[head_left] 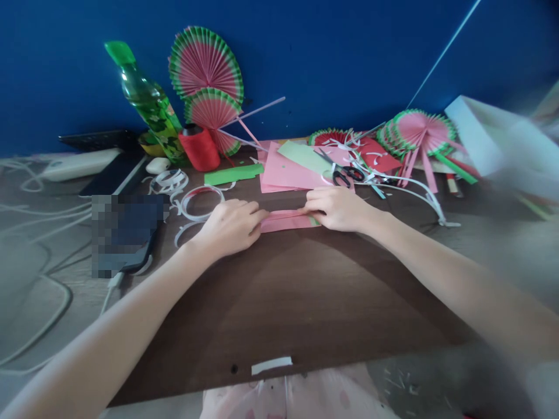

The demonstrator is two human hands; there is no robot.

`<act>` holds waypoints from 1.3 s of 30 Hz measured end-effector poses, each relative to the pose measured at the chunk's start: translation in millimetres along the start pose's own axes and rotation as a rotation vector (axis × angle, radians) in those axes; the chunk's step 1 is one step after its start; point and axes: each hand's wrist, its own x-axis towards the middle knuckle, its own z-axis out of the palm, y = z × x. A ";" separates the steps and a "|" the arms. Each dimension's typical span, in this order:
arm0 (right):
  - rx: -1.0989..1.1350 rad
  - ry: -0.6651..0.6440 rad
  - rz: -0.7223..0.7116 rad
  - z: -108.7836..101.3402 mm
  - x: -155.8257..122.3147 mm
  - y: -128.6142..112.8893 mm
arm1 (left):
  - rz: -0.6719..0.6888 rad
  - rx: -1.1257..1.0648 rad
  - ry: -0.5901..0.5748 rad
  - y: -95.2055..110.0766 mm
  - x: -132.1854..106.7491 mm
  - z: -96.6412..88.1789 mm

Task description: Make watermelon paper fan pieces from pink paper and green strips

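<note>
A pink strip of paper [286, 221] with a crease along its far edge lies on the brown table, a small green patch at its right end. My left hand [236, 224] pinches its left end, and my right hand [336, 210] pinches the right end; both sets of fingers are closed along the fold. Just behind the strip are pink paper sheets [279, 171], a pale green sheet [301, 156] and black-handled scissors [347, 174]. A roll of tape [202, 203] sits beside my left hand.
Folded paper fans [207, 64] lean on the blue wall by a green bottle [151, 99] and a red thread spool [198, 148]. A phone [131, 233] with cables lies left. More fans [417, 134] and a white box [502, 139] stand right. A white scrap [271, 365] lies near the front edge.
</note>
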 end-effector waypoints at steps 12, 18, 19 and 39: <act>-0.185 0.068 -0.049 5.1 -1.0 -12.0 | -0.003 -0.067 0.035 7.0 -0.3 6.2; -0.088 0.114 -0.017 9.7 -2.0 -10.4 | -0.114 -0.330 0.179 6.5 -2.0 18.9; -0.082 0.120 -0.014 10.5 -2.2 -9.8 | -0.129 -0.337 0.194 6.4 -2.3 20.0; -0.268 0.099 -0.185 14.7 -3.9 -5.4 | -0.014 0.126 0.034 20.5 -3.1 5.2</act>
